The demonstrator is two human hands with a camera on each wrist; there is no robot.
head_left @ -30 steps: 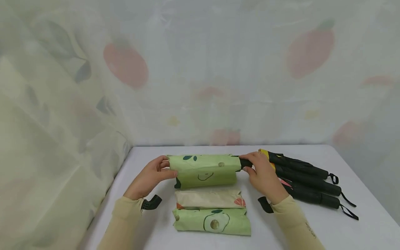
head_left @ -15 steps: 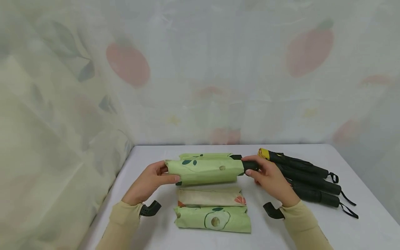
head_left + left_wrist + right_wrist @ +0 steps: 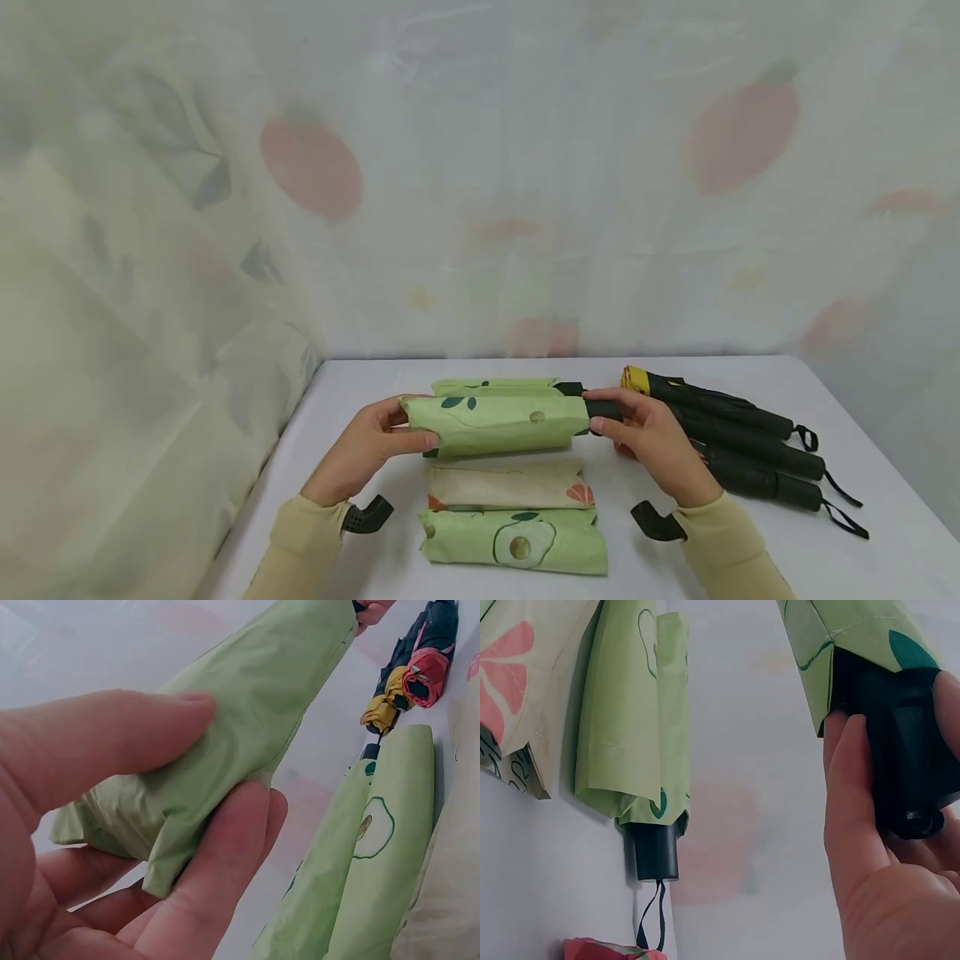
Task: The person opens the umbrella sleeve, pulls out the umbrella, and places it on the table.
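Note:
A folding umbrella in a pale green, leaf-printed cover (image 3: 495,425) lies level between my two hands, in front of another green-covered umbrella (image 3: 491,387). My left hand (image 3: 367,446) pinches the cover's left end, thumb on top and fingers below. In the left wrist view the cover's end (image 3: 157,802) looks loose and crumpled. My right hand (image 3: 652,442) grips the black handle (image 3: 915,750), which sticks out of the cover. Nearer to me lie a cream cover with orange-red print (image 3: 506,486) and a green avocado-print cover (image 3: 517,540); their contents are hidden.
Several dark folded umbrellas, including one with a yellow end (image 3: 712,400) and one nearest me (image 3: 761,481), lie at the right with wrist straps pointing right. The white table (image 3: 892,533) meets a fruit-print curtain (image 3: 480,275) at the back and left.
The held umbrella's upper edge has dropped and its smile print has turned out of sight. Another green-covered umbrella now shows behind it. My right hand has shifted slightly right, with more handle visible.

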